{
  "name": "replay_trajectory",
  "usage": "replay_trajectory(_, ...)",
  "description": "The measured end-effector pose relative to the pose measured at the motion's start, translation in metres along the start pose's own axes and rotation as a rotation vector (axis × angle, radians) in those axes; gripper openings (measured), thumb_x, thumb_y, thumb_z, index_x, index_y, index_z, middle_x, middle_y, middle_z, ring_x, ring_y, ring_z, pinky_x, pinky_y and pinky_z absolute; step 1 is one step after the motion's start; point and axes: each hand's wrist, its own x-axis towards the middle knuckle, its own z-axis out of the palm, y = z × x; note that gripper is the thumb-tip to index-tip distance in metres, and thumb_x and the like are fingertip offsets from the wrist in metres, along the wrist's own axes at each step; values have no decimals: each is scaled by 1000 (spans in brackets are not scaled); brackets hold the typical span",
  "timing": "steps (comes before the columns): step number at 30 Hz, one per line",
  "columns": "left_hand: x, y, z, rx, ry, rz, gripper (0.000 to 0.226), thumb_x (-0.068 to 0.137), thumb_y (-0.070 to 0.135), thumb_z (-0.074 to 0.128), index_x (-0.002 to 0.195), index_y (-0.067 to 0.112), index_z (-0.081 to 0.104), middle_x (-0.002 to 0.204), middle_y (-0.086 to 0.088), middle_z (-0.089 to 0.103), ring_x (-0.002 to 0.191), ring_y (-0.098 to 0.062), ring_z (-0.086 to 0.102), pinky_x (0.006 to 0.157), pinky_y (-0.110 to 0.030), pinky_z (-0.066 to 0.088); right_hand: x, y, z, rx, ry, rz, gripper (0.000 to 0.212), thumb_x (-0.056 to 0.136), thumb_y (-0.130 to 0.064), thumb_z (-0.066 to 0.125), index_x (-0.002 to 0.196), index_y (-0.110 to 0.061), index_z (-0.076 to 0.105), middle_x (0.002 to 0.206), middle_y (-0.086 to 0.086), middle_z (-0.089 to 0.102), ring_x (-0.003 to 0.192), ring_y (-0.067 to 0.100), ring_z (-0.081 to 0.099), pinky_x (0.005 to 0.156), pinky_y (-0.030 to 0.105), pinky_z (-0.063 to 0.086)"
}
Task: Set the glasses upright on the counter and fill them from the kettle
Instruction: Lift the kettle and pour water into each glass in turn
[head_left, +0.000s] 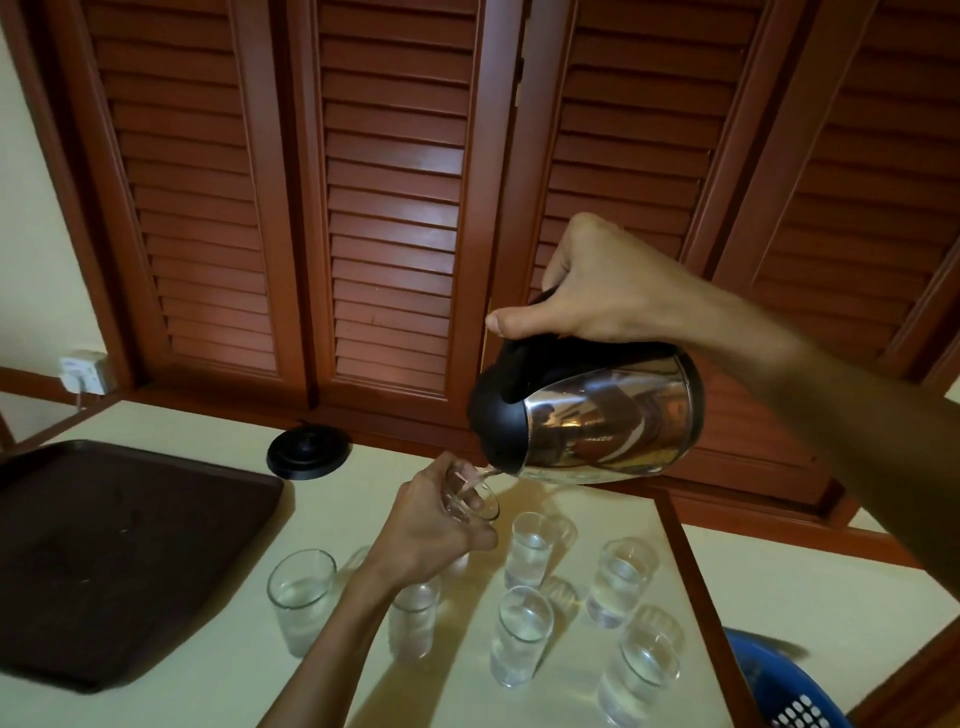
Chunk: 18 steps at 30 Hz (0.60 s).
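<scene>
Your right hand (587, 291) grips the black handle of the steel kettle (602, 421), fingers wrapped round it and thumb laid along the top. The kettle is tipped forward and down to the left, its spout just above the rim of a glass (470, 499). Your left hand (431, 525) holds that glass raised off the counter (208, 665), fingers curled round its side, the glass tilted with its mouth toward the spout. A thin stream of water shows between spout and glass.

Six other glasses stand upright on the counter below your hands, each with water in it: one at the left (301, 597), one partly hidden under your left wrist (415, 618), one behind in the middle (530, 548), one in front of that (522, 642), one to the right (621, 579), and one nearest the right edge (641, 675).

The kettle's round black base (309, 449) sits at the back of the counter, just beside a dark brown tray (104, 561) lying flat on the left. A blue plastic basket (779, 686) shows at the lower right, beyond the counter's wooden edge. Louvred wooden doors (395, 182) fill the wall behind, and a wall socket (85, 371) sits at far left.
</scene>
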Motion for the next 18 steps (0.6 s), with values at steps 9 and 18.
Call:
replay_trajectory(9,-14,8,9,38,61,-47,47,58,8,86,100,18,68,87,0,79,79,-15,74,68,-24,57,-25,24,17,181,55,-51,68,74,-58,81,43,-5,52,41,0,34,40,16,29,44,27,25)
replay_trajectory(18,-1,4,-36,-79,109,-43,45,65,-11,86,105,1,68,86,-5,75,76,-5,72,73,-21,59,-45,50,58,563,317,169,65,75,-52,83,49,1,56,40,2,40,38,21,36,46,29,35)
